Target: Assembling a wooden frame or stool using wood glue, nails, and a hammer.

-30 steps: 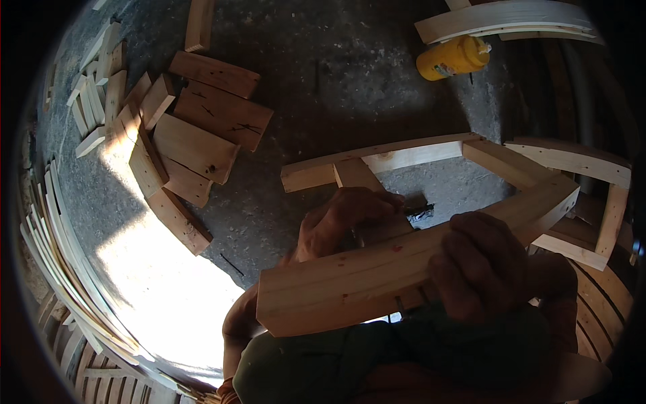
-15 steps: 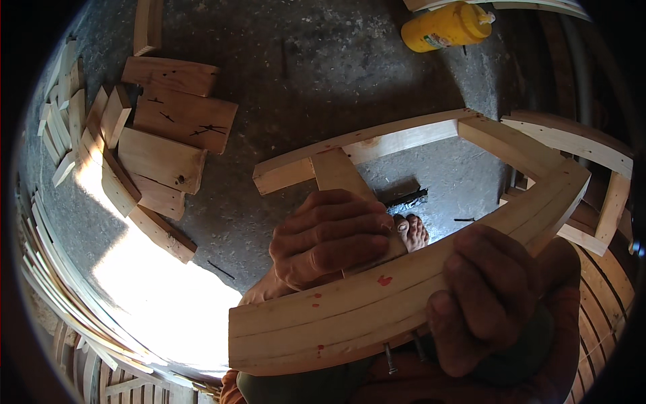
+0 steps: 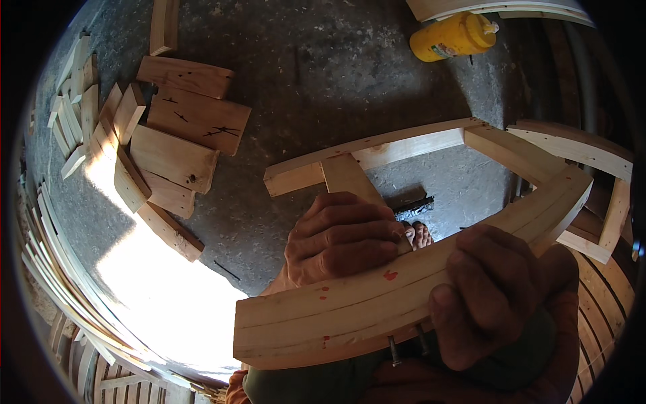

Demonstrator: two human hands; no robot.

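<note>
Since a second ago, the near rail (image 3: pixel 303 330) of the wooden frame (image 3: pixel 397 296) has tipped to show more of its red-marked face, and the left hand (image 3: pixel 340 236) has turned its knuckles upward. That hand lies curled over the frame's crosspiece (image 3: pixel 350 176); its palm is hidden, so whether it grips cannot be told. The right hand (image 3: pixel 488 293) is closed on the near rail, and two nails (image 3: pixel 395 350) stick out of the rail's lower edge just beside it. The frame is in front of the person, above the knees. A foot (image 3: pixel 422 236) and a black object (image 3: pixel 414 207) show through its opening. Boards (image 3: pixel 195 114) lie left of the frame on the floor (image 3: pixel 282 87), a yellow bottle (image 3: pixel 454 39) beyond it, and a second frame (image 3: pixel 572 149) to its right.
</note>
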